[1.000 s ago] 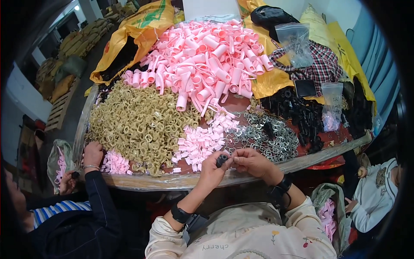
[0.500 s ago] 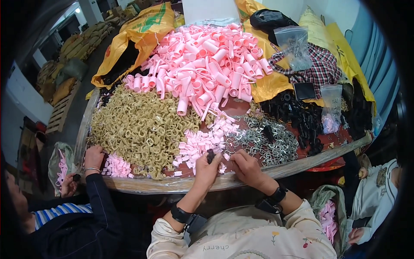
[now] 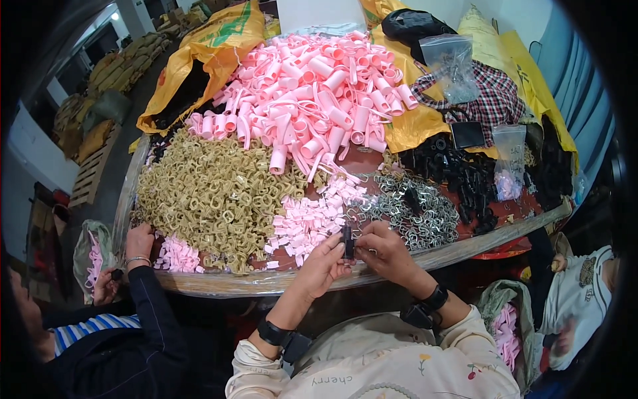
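Between my hands stands a small black plastic part (image 3: 347, 241), held upright by the fingers of my left hand (image 3: 320, 271). My right hand (image 3: 389, 254) is closed in a pinch right beside that part; whatever its fingertips grip is too small to make out. Just beyond my left hand lies a heap of small pale pink plastic tabs (image 3: 306, 223). A spread of silvery bent metal hooks (image 3: 432, 223) lies beyond my right hand. Farther left is a large mound of beige plastic buckles (image 3: 206, 193).
Pink plastic tubes and straps (image 3: 319, 86) are piled at the back. Black parts (image 3: 452, 166) and a clear bag (image 3: 510, 163) lie to the right. A co-worker's hand (image 3: 139, 241) rests at the left table edge (image 3: 219, 284). A sack of pink pieces (image 3: 506, 332) stands right of me.
My left hand has turned, bringing the black part upright into plain view. My right hand has come closer and now meets it. The view has shifted slightly.
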Demonstrator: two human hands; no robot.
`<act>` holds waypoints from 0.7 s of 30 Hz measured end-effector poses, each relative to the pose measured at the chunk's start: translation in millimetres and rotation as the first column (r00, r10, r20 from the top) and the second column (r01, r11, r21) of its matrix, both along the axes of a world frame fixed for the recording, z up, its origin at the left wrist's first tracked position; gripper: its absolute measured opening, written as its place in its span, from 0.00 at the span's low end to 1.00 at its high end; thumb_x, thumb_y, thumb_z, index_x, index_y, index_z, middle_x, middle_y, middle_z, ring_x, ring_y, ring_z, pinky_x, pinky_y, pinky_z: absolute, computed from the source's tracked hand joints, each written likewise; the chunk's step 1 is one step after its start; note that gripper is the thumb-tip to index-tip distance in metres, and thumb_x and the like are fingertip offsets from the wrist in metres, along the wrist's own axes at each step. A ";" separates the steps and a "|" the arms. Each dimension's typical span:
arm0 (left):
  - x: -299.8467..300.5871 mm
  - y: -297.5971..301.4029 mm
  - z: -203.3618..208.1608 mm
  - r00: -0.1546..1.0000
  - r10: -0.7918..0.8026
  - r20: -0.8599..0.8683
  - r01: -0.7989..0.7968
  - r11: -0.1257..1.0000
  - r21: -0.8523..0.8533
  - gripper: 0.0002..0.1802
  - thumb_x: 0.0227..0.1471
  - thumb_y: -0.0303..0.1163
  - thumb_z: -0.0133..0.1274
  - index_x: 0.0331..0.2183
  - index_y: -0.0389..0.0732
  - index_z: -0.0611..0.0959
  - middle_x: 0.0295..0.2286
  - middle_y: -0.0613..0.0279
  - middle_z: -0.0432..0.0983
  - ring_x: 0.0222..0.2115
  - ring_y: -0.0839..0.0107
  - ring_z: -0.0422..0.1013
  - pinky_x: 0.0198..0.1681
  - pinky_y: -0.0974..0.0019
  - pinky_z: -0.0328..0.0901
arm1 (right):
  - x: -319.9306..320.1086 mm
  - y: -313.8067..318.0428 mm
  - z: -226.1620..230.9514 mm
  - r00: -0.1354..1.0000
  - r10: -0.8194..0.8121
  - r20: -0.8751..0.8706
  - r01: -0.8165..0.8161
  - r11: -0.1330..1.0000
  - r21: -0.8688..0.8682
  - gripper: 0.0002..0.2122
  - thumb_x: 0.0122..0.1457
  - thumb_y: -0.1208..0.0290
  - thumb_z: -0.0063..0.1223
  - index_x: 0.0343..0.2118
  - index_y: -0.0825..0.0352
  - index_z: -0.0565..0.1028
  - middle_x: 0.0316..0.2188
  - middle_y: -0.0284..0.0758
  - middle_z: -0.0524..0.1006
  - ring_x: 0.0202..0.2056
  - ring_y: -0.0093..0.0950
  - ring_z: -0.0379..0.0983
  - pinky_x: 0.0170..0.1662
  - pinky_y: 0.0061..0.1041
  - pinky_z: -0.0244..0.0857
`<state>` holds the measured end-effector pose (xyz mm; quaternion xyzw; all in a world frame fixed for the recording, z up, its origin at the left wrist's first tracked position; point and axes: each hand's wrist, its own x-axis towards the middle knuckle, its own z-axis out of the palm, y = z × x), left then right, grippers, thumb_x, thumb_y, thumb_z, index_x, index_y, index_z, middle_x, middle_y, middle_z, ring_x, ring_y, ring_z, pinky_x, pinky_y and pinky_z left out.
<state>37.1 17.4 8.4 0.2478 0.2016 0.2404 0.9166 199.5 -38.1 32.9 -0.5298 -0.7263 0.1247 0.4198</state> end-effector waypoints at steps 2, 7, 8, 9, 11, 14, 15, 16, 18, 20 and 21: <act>-1.2 -0.9 -5.1 1.000 0.007 -0.004 -0.007 1.000 0.011 0.18 0.51 0.29 0.43 0.45 0.36 0.65 0.31 0.63 0.69 0.26 0.76 0.68 0.29 0.76 0.65 | 0.8 -1.9 5.0 0.999 -0.017 0.050 0.015 0.999 0.035 0.06 0.40 0.79 0.53 0.24 0.67 0.71 0.25 0.33 0.66 0.28 0.30 0.63 0.30 0.24 0.57; -3.3 -4.0 -12.4 1.000 0.003 -0.021 -0.002 0.999 0.042 0.16 0.51 0.28 0.42 0.43 0.35 0.67 0.32 0.62 0.70 0.30 0.75 0.69 0.32 0.73 0.67 | -2.4 -6.7 14.4 0.975 -0.035 0.221 0.010 0.994 0.111 0.07 0.37 0.78 0.55 0.22 0.64 0.71 0.29 0.31 0.67 0.36 0.31 0.63 0.38 0.29 0.53; -3.0 -5.2 -13.2 1.000 -0.009 -0.027 0.010 0.999 0.044 0.15 0.51 0.28 0.42 0.43 0.34 0.68 0.32 0.61 0.70 0.30 0.75 0.69 0.33 0.73 0.67 | -2.9 -7.4 15.1 0.966 -0.027 0.257 -0.002 0.994 0.112 0.06 0.37 0.77 0.55 0.22 0.64 0.71 0.30 0.31 0.67 0.37 0.31 0.63 0.40 0.30 0.52; -2.3 -7.1 -13.3 1.000 -0.010 -0.028 0.011 0.999 0.040 0.15 0.51 0.28 0.42 0.43 0.34 0.68 0.32 0.61 0.70 0.30 0.75 0.69 0.33 0.73 0.67 | -3.0 -7.9 15.0 0.966 -0.027 0.256 0.000 0.994 0.107 0.06 0.37 0.77 0.55 0.22 0.64 0.71 0.30 0.31 0.67 0.37 0.31 0.63 0.40 0.30 0.52; 0.0 -12.2 -11.5 0.995 0.019 -0.099 -0.015 0.999 0.046 0.15 0.51 0.28 0.42 0.42 0.33 0.69 0.32 0.62 0.70 0.30 0.75 0.69 0.33 0.74 0.67 | -3.1 -8.4 14.4 0.953 0.013 0.304 -0.035 0.997 0.067 0.05 0.36 0.76 0.54 0.20 0.63 0.71 0.32 0.31 0.67 0.40 0.30 0.62 0.42 0.31 0.50; 0.5 -16.4 -10.4 0.985 0.026 -0.169 -0.015 0.998 0.065 0.15 0.51 0.28 0.43 0.41 0.33 0.70 0.33 0.63 0.70 0.31 0.76 0.69 0.34 0.74 0.67 | -1.5 -7.6 14.1 0.951 0.054 0.303 -0.063 0.998 0.022 0.05 0.36 0.76 0.54 0.19 0.63 0.71 0.33 0.31 0.67 0.41 0.30 0.62 0.43 0.31 0.49; 0.4 -17.4 -10.2 0.979 0.020 -0.204 -0.003 0.997 0.083 0.15 0.51 0.28 0.43 0.42 0.33 0.70 0.33 0.63 0.70 0.31 0.77 0.68 0.34 0.74 0.66 | -0.7 -7.1 14.0 0.957 0.073 0.280 -0.076 0.997 0.001 0.04 0.36 0.76 0.54 0.18 0.63 0.71 0.33 0.31 0.67 0.42 0.30 0.61 0.44 0.30 0.49; 0.4 -18.5 -9.6 0.971 0.014 -0.238 0.010 0.995 0.101 0.15 0.51 0.28 0.43 0.42 0.33 0.70 0.34 0.63 0.70 0.31 0.77 0.68 0.35 0.74 0.66 | -0.2 -6.9 13.9 0.963 0.091 0.255 -0.088 0.996 -0.019 0.04 0.36 0.76 0.53 0.18 0.63 0.70 0.33 0.31 0.67 0.42 0.30 0.61 0.44 0.30 0.48; 1.5 -20.4 -3.2 0.969 0.009 -0.246 0.016 0.995 0.102 0.14 0.51 0.28 0.43 0.41 0.33 0.71 0.33 0.63 0.70 0.31 0.76 0.68 0.35 0.73 0.66 | 1.7 -6.6 13.5 0.963 0.097 0.252 -0.089 0.995 -0.044 0.04 0.36 0.76 0.53 0.18 0.63 0.70 0.33 0.31 0.67 0.42 0.30 0.61 0.44 0.30 0.48; 2.5 -22.2 2.0 0.965 0.001 -0.261 0.029 0.993 0.111 0.13 0.51 0.27 0.43 0.39 0.32 0.71 0.33 0.62 0.70 0.32 0.75 0.69 0.36 0.72 0.67 | 3.1 -7.2 13.1 0.963 0.107 0.247 -0.089 0.992 -0.086 0.04 0.35 0.76 0.53 0.17 0.63 0.70 0.33 0.30 0.67 0.43 0.30 0.61 0.44 0.30 0.48; 2.7 -22.6 1.7 0.965 -0.001 -0.261 0.030 0.994 0.108 0.13 0.51 0.27 0.43 0.39 0.32 0.71 0.33 0.62 0.70 0.32 0.75 0.69 0.36 0.72 0.67 | 3.3 -7.8 13.1 0.963 0.107 0.247 -0.087 0.992 -0.089 0.04 0.35 0.76 0.53 0.17 0.63 0.70 0.33 0.30 0.67 0.43 0.30 0.61 0.44 0.30 0.48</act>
